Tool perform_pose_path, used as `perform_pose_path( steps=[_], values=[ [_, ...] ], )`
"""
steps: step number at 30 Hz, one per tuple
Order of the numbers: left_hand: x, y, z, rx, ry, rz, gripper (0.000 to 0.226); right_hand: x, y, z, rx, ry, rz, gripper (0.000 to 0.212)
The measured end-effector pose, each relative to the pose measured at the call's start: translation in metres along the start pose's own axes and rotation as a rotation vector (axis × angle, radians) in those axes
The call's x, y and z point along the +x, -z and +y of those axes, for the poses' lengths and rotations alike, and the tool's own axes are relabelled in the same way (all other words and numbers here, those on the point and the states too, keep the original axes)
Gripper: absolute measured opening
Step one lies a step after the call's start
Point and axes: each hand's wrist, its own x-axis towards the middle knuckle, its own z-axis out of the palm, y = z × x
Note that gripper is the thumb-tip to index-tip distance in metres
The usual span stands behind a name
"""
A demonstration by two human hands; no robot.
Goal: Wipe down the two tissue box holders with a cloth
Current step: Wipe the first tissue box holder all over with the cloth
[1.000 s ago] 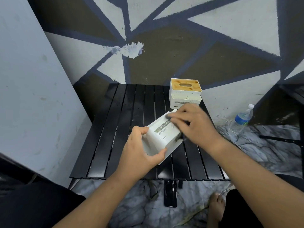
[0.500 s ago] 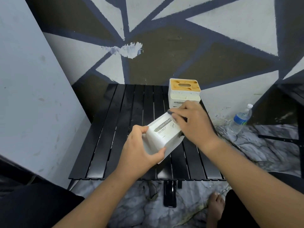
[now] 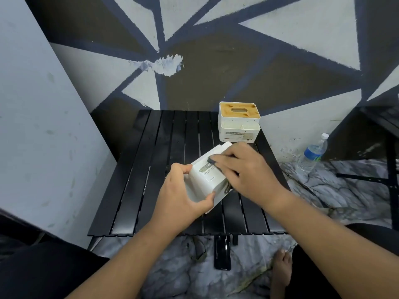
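Observation:
A white tissue box holder (image 3: 205, 175) is tipped on its side above the black slatted table (image 3: 151, 169), its labelled face turned up. My left hand (image 3: 181, 197) grips its near end. My right hand (image 3: 244, 171) presses a dark cloth (image 3: 226, 187) flat against the labelled face; only the cloth's edges show under the fingers. A second white holder with a wooden lid (image 3: 238, 121) stands upright at the table's far right edge, just beyond my right hand.
A painted wall rises right behind the table and a grey panel stands on the left. A plastic water bottle (image 3: 313, 153) is on the marble floor to the right. A dark phone (image 3: 222, 253) and a bare foot (image 3: 280, 270) are below the table's near edge.
My right hand has slid with the cloth down the labelled face toward me, covering more of the label. My left hand keeps its grip on the holder.

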Motion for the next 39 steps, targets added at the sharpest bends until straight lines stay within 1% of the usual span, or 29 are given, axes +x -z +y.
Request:
perform_pose_path(
  steps=[1,2,4,5,6,7,8,9,11,12,13,14,17,18,20,21,23,26,28,29,31,36,39],
  values=[
    [0.000,-0.001,0.001,-0.003,0.006,-0.004,0.075,0.003,0.002,0.006,0.019,-0.021,0.006,0.023],
    [0.000,-0.001,0.002,-0.010,0.015,-0.009,0.074,0.008,0.003,0.014,0.035,-0.096,0.026,0.023],
    [0.001,-0.001,0.002,-0.022,0.025,-0.014,0.074,0.017,0.004,0.033,0.101,-0.332,0.043,0.023],
    [0.001,-0.001,0.002,-0.022,0.026,-0.015,0.075,0.020,0.004,0.040,0.184,-0.440,0.055,0.022],
    [0.001,-0.001,0.002,-0.020,0.025,-0.017,0.075,0.022,0.003,0.043,0.249,-0.507,0.065,0.022],
    [0.001,-0.001,0.001,-0.020,0.022,-0.017,0.075,0.022,0.001,0.042,0.275,-0.535,0.059,0.022],
    [0.001,-0.001,0.001,-0.018,0.018,-0.015,0.075,0.020,0.001,0.038,0.228,-0.502,0.035,0.023],
    [0.001,-0.001,0.001,-0.017,0.014,-0.013,0.075,0.016,0.000,0.032,0.143,-0.426,0.008,0.023],
    [0.002,-0.001,0.001,-0.018,0.007,-0.013,0.075,0.009,0.001,0.022,-0.005,-0.211,-0.005,0.023],
    [0.002,-0.001,0.001,-0.020,0.003,-0.016,0.075,0.007,0.002,0.022,-0.019,-0.144,-0.004,0.023],
    [0.003,-0.001,0.000,-0.021,-0.001,-0.023,0.075,0.008,0.002,0.027,0.010,-0.140,-0.003,0.023],
    [0.004,-0.001,-0.001,-0.024,-0.004,-0.034,0.076,0.009,0.002,0.034,0.066,-0.208,0.004,0.023],
    [0.007,0.005,-0.008,-0.095,0.021,-0.088,0.075,0.010,0.005,0.050,0.315,-0.621,0.051,0.022],
    [0.008,0.010,-0.010,-0.127,0.022,-0.110,0.075,0.009,0.007,0.054,0.390,-0.716,0.084,0.021],
    [0.014,0.018,-0.016,-0.140,-0.005,-0.106,0.076,0.006,0.014,0.054,0.586,-0.821,0.154,0.020],
    [0.017,0.021,-0.018,-0.132,-0.015,-0.072,0.077,0.006,0.018,0.051,0.682,-0.831,0.160,0.019],
    [0.022,0.024,-0.021,-0.132,-0.005,0.043,0.070,0.006,0.023,0.043,0.764,-0.788,0.091,0.021],
    [0.029,0.023,-0.021,-0.042,-0.052,0.205,0.045,0.007,0.023,0.029,0.748,-0.714,-0.043,0.022],
    [0.031,0.023,-0.019,0.039,-0.085,0.223,0.030,0.005,0.024,0.023,0.710,-0.647,-0.155,0.021],
    [0.031,0.023,-0.019,0.052,-0.095,0.217,0.026,0.005,0.026,0.021,0.694,-0.610,-0.206,0.021],
    [0.032,0.022,-0.018,0.052,-0.119,0.198,0.028,0.005,0.028,0.018,0.716,-0.591,-0.242,0.021],
    [0.032,0.019,-0.013,0.049,-0.153,0.147,0.046,0.005,0.019,0.016,0.844,-0.654,-0.203,0.020],
    [0.032,0.020,-0.014,0.029,-0.141,0.070,0.050,0.004,0.020,0.014,0.877,-0.652,-0.240,0.021]
  ],
)
